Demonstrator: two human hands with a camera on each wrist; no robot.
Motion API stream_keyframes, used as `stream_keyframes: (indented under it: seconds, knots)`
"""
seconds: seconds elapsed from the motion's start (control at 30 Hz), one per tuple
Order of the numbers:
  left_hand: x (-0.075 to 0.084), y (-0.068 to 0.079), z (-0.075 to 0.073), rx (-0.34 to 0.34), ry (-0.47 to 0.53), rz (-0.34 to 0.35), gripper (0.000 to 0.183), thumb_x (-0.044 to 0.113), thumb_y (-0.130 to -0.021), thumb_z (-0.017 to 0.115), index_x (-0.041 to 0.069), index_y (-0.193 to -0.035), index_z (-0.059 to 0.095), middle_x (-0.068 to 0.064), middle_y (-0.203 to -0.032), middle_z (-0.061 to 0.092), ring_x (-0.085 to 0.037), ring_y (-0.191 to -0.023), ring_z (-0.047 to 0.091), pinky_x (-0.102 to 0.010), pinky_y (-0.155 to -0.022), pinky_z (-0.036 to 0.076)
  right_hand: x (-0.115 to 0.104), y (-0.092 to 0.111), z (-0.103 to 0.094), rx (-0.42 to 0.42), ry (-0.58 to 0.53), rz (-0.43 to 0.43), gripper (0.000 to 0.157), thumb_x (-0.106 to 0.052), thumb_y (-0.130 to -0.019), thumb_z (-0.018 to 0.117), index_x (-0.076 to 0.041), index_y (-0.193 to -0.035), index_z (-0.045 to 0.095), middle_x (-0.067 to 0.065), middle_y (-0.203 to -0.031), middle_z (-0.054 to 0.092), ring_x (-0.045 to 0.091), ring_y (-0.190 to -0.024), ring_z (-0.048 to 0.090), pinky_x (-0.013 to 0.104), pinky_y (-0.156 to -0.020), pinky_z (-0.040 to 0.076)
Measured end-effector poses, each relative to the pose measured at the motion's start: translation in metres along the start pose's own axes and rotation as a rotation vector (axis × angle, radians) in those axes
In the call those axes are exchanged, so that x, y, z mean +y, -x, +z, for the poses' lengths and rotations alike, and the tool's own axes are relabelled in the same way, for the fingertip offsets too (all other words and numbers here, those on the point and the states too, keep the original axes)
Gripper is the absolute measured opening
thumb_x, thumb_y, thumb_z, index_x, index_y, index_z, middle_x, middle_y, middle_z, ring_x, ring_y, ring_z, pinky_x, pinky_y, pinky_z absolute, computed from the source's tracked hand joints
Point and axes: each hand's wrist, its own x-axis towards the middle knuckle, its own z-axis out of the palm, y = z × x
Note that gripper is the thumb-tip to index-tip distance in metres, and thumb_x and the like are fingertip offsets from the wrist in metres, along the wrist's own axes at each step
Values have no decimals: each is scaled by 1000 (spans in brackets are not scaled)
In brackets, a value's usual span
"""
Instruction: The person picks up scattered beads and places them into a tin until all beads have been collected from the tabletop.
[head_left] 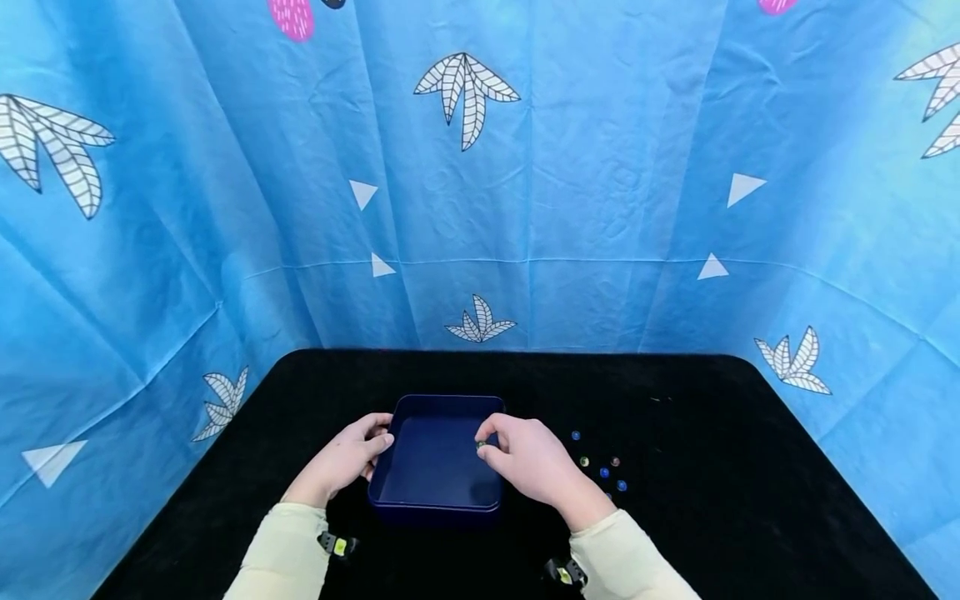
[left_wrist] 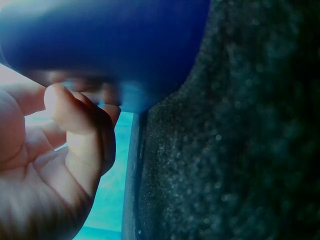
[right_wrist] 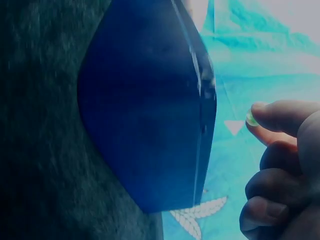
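Observation:
A dark blue open-topped box (head_left: 438,458) sits on the black table. My left hand (head_left: 347,457) grips its left wall, thumb at the rim and other fingers along the outside; the left wrist view shows those curled fingers against the box's side (left_wrist: 115,45). Over the right part of the box, my right hand (head_left: 536,467) pinches a small greenish glass marble (right_wrist: 252,118) between thumb and index finger. In the right wrist view the marble is at the fingertips, above the rim, and the other fingers are curled into the palm. Nothing shows on the visible floor of the box.
Right of my right hand several marbles lie scattered on the black tabletop (head_left: 712,467), among them a blue marble (head_left: 576,435), a yellowish marble (head_left: 585,461) and a reddish marble (head_left: 615,461). A blue patterned cloth (head_left: 585,208) hangs round the table's back and sides.

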Motion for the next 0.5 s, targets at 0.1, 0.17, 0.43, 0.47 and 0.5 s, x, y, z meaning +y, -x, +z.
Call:
stream_keyframes:
  seconds: [0.1,0.17,0.43,0.47,0.5]
  knots:
    - [-1,0,-1,5,-2,5,42,13,-105,54,1,-144,47,-13,-107,53,-25,-73,55,-39,-58,53,-3,0,3,-12,-4,-6,18,-31,-99,65,-22,-114,69,-7,-59,48,12,-46,41,28,-48,36]
    - [-1,0,0,0,-7,5,42,14,-105,54,1,-144,47,-13,-107,53,-25,-73,55,-39,-58,53,-3,0,4,-18,-5,-3,20,-31,-98,66,-22,-116,69,-7,-59,47,11,-46,41,28,-48,36]
    - [-1,0,-1,5,-18,5,43,14,-105,55,1,-145,47,-13,-107,54,-25,-72,55,-39,-58,52,2,-1,3,-15,5,21,23,-31,-98,66,-23,-120,68,-6,-59,49,14,-46,45,29,-47,37]
    - [-1,0,-1,5,-22,7,43,14,-105,54,1,-145,47,-13,-107,54,-25,-72,55,-39,-58,52,3,-1,3,-16,7,23,22,-31,-98,66,-23,-119,68,-6,-60,49,14,-47,45,29,-47,38]
    - [-1,0,-2,5,-24,7,43,14,-105,54,0,-145,46,-13,-107,54,-25,-73,55,-39,-58,52,4,-2,2,-18,8,23,22,-31,-98,67,-23,-119,68,-6,-59,49,14,-47,45,29,-47,38]
